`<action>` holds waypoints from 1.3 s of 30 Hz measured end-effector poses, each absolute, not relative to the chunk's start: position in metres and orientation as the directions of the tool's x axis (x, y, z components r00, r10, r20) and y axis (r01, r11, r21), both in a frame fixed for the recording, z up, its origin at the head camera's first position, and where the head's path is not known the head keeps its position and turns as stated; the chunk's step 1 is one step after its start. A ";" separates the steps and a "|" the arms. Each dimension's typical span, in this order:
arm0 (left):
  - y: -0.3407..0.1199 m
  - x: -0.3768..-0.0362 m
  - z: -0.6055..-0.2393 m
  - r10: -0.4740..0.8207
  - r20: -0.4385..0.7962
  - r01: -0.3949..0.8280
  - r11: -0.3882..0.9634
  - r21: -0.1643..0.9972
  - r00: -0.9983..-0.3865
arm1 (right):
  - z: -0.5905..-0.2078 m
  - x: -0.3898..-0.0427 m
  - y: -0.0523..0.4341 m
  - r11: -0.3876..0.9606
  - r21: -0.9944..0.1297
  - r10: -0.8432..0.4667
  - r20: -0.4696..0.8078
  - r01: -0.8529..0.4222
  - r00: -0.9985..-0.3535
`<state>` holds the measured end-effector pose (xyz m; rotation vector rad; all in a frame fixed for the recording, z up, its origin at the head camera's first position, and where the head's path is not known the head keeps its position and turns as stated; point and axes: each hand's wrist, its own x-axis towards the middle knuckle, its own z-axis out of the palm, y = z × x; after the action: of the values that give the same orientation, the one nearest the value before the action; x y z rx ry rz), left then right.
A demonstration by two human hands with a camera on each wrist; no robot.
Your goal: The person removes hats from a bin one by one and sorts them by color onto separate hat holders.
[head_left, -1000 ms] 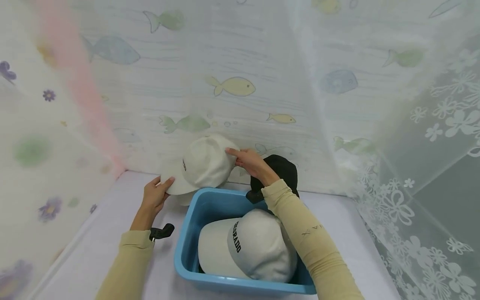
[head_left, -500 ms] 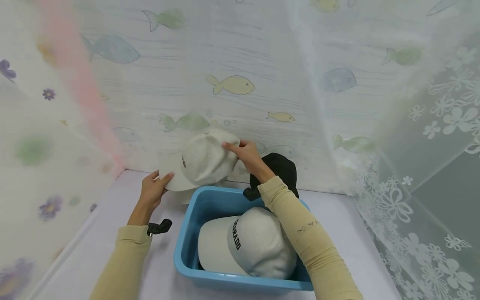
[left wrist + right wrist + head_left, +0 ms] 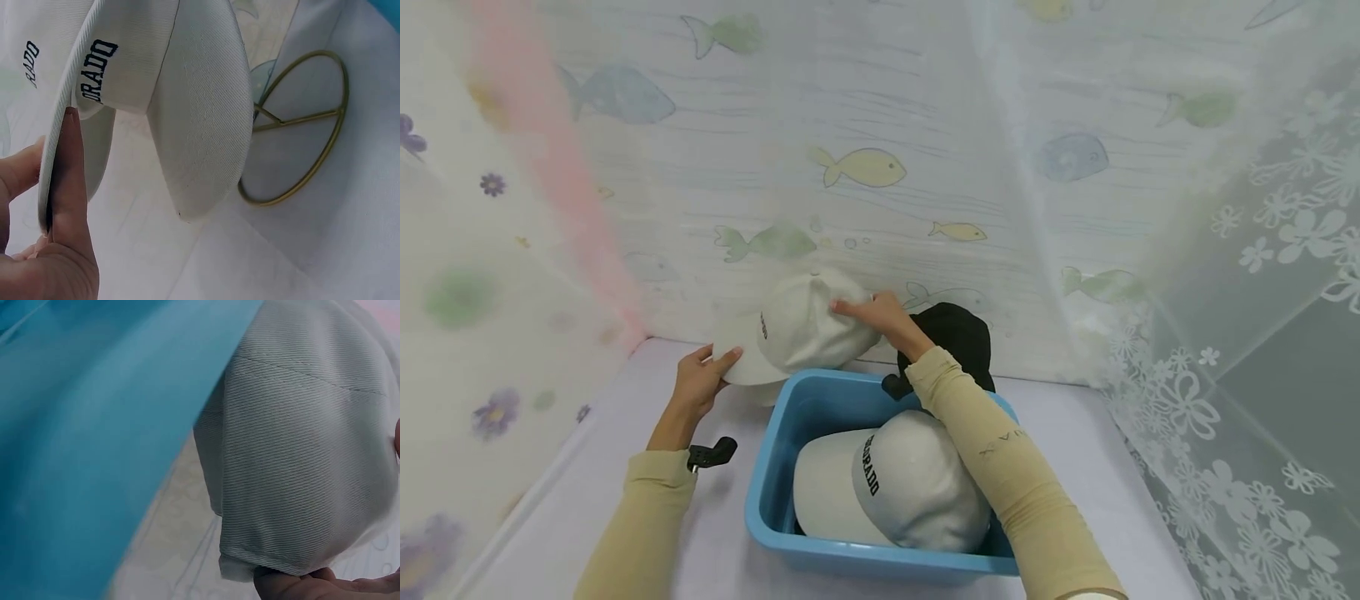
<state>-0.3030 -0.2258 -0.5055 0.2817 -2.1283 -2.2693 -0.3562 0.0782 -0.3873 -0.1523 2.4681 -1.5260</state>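
A white cap (image 3: 816,325) with dark lettering is held between both hands behind the blue bin. My left hand (image 3: 698,382) pinches its brim, thumb above and fingers beneath, as the left wrist view also shows. My right hand (image 3: 883,318) grips the back of the crown, thumb on the outside and fingers mostly hidden. Directly below it is a second white cap (image 3: 200,119) with similar lettering. Inside the blue bin (image 3: 880,560) lies another white cap (image 3: 928,492), its brim pointing left, near my right forearm.
Behind my right wrist stands a black cap (image 3: 958,337). A gold wire ring with crossbars (image 3: 306,119) shows beside the lower white cap. White cloth covers the table (image 3: 1075,467), and printed curtains (image 3: 865,100) hang close behind and at both sides.
The held cap rose slightly, then came down a little. My right hand has shifted a bit left over its crown; my left hand keeps its pinch on the brim.
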 end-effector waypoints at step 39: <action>-0.216 -0.317 -0.512 -0.244 -0.203 -0.213 0.015 0.977 -0.948 | -0.391 -0.357 0.079 0.449 -0.868 -0.311 -0.375 0.213 -0.873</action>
<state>-0.3166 -0.2161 -0.5116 0.4998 -2.2217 -2.1315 -0.3575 0.0793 -0.3913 -0.0823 2.2152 -1.4268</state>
